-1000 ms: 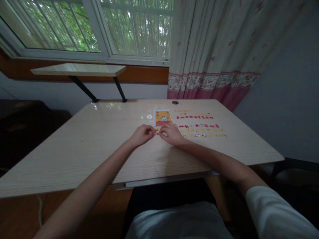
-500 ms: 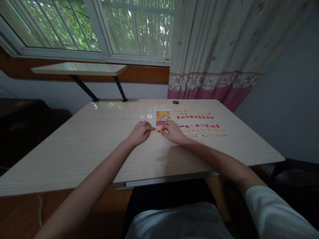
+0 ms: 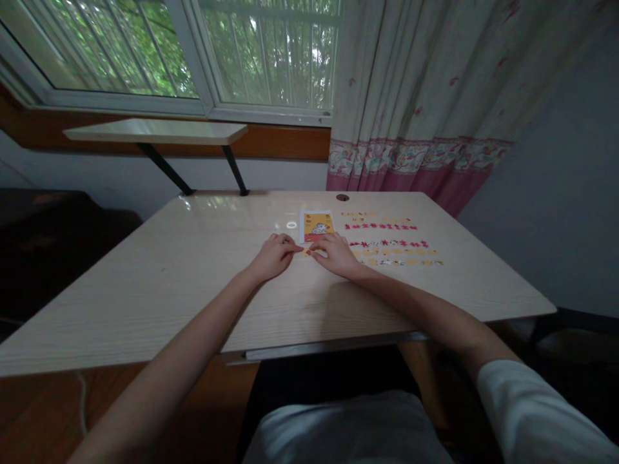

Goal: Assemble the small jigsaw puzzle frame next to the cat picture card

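My left hand [image 3: 275, 256] rests on the table, fingers curled, thumb and forefinger tips at the left side of some small yellow-and-red jigsaw pieces [image 3: 306, 253]. From the other side my right hand [image 3: 335, 254] pinches at the same pieces with thumb and forefinger. The fingertips nearly meet, and partly hide them. Just beyond lies a picture card [image 3: 316, 220] with a white border, showing a white animal on yellow above a red band; my right hand covers its lower right corner.
Rows of loose jigsaw pieces lie to the right: red ones [image 3: 382, 226] farther off, yellow and white ones [image 3: 411, 262] nearer. A round cable hole [image 3: 342, 198] sits at the table's back edge. A raised shelf [image 3: 159, 131] stands back left, near the window and curtain [image 3: 416, 161].
Both hands stay in nearly the same place, with only tiny finger movement at the pieces. The whole view has shifted very slightly.
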{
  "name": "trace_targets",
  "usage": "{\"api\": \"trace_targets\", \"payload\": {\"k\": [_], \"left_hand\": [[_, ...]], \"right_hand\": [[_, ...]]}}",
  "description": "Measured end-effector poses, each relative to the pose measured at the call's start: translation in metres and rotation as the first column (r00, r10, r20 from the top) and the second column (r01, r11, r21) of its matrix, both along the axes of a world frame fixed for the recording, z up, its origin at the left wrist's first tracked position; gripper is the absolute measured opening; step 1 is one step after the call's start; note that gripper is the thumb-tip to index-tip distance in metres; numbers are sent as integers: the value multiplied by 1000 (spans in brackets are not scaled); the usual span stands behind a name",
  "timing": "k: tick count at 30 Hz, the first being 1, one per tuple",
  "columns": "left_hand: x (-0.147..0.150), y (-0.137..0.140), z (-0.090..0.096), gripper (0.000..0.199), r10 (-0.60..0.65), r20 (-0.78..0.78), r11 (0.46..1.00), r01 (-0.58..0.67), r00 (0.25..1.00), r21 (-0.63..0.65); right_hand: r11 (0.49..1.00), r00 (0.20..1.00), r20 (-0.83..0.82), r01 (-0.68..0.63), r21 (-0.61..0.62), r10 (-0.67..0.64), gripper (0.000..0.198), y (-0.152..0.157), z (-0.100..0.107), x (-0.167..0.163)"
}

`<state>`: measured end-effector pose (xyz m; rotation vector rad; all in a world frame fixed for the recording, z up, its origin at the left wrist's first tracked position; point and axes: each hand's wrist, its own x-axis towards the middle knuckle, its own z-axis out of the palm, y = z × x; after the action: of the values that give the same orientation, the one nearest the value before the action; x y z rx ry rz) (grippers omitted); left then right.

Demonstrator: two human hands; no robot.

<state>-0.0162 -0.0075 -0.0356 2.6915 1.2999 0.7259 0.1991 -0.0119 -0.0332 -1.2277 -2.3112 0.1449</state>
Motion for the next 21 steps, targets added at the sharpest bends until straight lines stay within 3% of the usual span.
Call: {"api": "trace_targets", "payload": {"k": [21], "left_hand": [[-1, -2, 1, 36, -13, -8, 1000, 13, 1000, 9]], "right_hand": [[994, 994, 16, -108, 1, 108, 19, 0, 0, 1]]}}
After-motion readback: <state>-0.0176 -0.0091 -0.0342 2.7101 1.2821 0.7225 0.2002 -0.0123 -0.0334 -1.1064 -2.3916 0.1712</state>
